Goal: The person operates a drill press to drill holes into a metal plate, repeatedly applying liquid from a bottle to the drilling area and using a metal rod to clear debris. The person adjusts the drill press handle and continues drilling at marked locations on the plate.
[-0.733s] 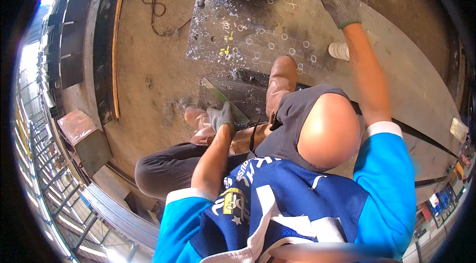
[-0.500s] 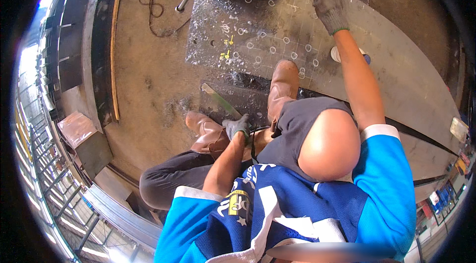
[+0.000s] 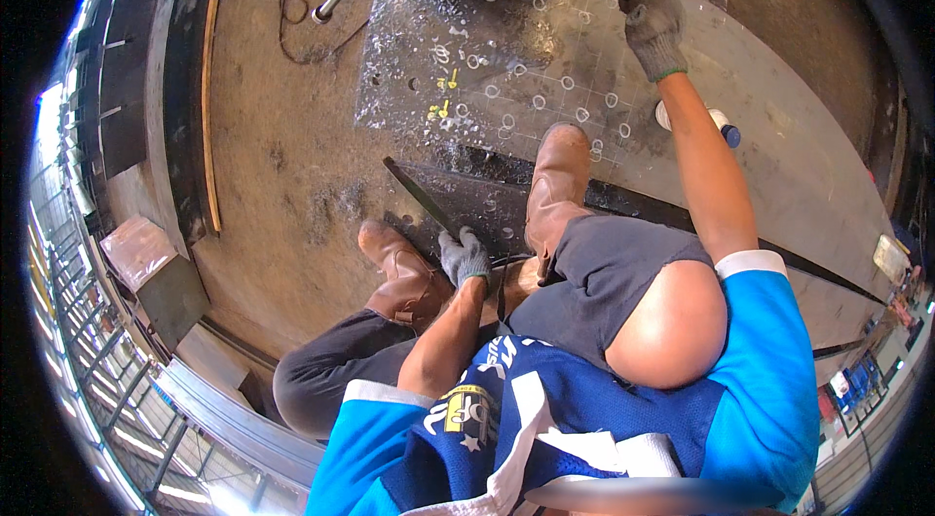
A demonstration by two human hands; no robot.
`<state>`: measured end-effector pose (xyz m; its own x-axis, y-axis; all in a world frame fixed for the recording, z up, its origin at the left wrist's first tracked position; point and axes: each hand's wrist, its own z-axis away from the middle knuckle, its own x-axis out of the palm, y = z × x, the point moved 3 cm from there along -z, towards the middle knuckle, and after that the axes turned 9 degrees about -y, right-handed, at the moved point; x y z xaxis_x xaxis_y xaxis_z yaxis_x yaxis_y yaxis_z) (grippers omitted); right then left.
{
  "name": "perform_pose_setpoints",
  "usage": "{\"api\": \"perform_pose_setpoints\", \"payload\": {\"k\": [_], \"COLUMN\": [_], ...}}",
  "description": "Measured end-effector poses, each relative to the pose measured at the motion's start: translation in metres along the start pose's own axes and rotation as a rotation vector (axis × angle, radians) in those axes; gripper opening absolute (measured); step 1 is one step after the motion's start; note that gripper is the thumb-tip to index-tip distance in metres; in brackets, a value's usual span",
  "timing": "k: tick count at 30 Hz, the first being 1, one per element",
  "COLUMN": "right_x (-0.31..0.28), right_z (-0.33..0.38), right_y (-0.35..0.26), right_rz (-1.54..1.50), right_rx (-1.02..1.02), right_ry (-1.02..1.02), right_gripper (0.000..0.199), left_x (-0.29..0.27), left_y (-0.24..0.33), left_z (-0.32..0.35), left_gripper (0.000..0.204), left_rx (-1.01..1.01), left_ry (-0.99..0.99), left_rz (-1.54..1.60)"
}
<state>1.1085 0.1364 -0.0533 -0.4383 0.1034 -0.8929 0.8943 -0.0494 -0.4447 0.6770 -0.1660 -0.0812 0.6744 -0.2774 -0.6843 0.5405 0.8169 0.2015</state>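
Steel plate [image 3: 779,175] with chalk circles lies on dusty concrete floor [image 3: 292,156].

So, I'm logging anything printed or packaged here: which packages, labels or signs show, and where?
Small bottle: on the steel plate, beside the right forearm; white, blue cap.
Box-like block: far left on the floor; pinkish top, grey side.
Pale tag: right edge; too small to tell more.

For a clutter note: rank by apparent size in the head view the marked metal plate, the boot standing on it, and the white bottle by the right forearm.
1. Marked metal plate, largest.
2. Boot.
3. White bottle, smallest; the forearm hides part of it.
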Motion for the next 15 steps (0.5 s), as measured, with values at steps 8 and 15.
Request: {"api": "perform_pose_setpoints", "payload": {"k": [8,15], "right_x": [-0.017,-0.012], "right_z": [0.003,0.006], "right_y": [-0.022,-0.034], "right_rz": [-0.005,0.1], "right_rx": [-0.206,-0.019], "right_ry": [0.159,0.16], "right_gripper": [0.029,0.021], "left_x": [-0.051,-0.129], "left_y": [0.125,0.278], "left_z": [-0.035,-0.138], "left_gripper": [0.042,0.046], "left_rx": [0.344,0.5], "left_ry": [0.059,0.072], "left_rz": [0.546,0.61]}}
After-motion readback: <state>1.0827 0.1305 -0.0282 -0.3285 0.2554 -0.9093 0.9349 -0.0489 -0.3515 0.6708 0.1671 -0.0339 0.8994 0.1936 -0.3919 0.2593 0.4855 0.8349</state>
